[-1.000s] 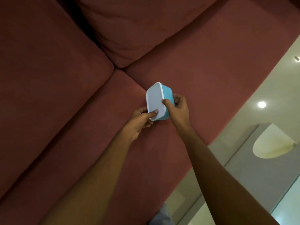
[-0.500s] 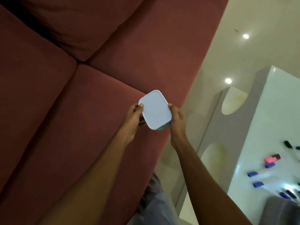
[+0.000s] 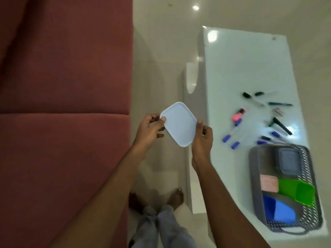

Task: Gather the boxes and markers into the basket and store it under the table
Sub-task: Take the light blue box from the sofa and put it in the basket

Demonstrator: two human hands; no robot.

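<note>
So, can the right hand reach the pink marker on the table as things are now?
Probably not yet: the right hand and the left hand both hold the white-lidded box. The path to the pink marker looks free, with nothing between.

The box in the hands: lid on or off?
On. The box, held between left hand and right hand, shows its pale lid seated flush.
</note>
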